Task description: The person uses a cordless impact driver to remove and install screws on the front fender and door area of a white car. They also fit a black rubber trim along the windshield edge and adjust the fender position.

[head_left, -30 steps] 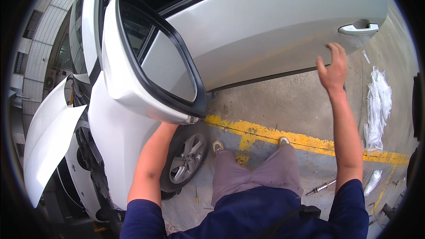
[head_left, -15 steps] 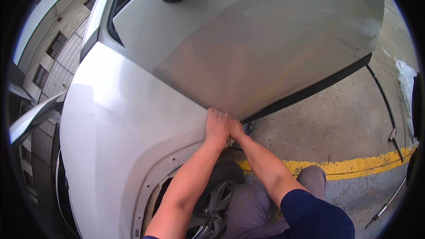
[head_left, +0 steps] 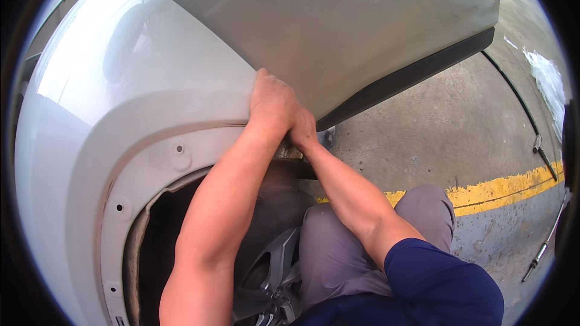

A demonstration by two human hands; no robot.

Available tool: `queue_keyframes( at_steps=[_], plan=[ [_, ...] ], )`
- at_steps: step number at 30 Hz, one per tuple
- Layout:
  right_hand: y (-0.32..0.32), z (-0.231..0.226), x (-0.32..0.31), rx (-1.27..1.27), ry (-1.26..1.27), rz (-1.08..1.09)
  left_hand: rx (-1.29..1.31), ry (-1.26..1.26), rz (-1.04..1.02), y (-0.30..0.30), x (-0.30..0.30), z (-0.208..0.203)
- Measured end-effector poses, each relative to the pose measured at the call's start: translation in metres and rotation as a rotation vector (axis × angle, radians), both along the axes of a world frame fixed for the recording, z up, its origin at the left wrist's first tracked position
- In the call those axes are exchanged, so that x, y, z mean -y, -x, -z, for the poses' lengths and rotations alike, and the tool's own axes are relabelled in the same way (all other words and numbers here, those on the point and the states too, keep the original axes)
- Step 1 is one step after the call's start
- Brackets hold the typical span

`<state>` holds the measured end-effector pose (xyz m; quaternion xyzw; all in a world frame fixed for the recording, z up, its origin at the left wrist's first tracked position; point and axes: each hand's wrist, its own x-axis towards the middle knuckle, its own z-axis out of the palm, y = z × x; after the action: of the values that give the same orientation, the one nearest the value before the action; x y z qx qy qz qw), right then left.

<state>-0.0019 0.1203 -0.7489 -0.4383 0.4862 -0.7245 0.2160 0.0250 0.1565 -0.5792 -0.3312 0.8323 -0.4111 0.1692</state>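
A white car fender [head_left: 181,54] with a bare wheel arch fills the left of the view. At its rear lower corner, beside the open door [head_left: 338,36], my left hand [head_left: 272,102] is closed over the fender's edge, knuckles up. Tight against it, slightly lower and to the right, my right hand [head_left: 304,130] is curled closed. Its fingertips are hidden behind the left hand and the panel, so what they grip cannot be made out. Under my forearms sits the wheel [head_left: 275,278], with grey spokes and a dark tire.
Along the door's bottom runs a black sill trim [head_left: 417,75]. On the concrete at right lie a black hose [head_left: 513,93], crumpled clear plastic sheet [head_left: 545,81] and a thin metal tool [head_left: 538,259]. A yellow line [head_left: 495,193] crosses the floor beyond my knee.
My view has moved closer and lower over the fender, so more of the wheel arch shows. Both hands stay at the same fender corner. The side mirror has left the view.
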Motion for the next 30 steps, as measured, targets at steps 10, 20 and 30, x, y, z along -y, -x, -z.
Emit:
queue_keyframes(
  at_steps=[10, 20, 30],
  plan=[
    [0.001, 0.002, 0.003, 0.132, 0.042, -0.006, -0.038, 0.295, 0.419, -0.025, 0.046, 0.054],
    [-0.006, 0.088, 0.019, 0.162, -0.116, -0.122, 0.093, -0.123, -0.11, 0.009, 0.021, 0.098],
    [0.0, 0.088, 0.044, 0.596, 0.128, -0.245, 0.087, 0.089, 0.065, 0.004, 0.04, 0.119]
  ],
)
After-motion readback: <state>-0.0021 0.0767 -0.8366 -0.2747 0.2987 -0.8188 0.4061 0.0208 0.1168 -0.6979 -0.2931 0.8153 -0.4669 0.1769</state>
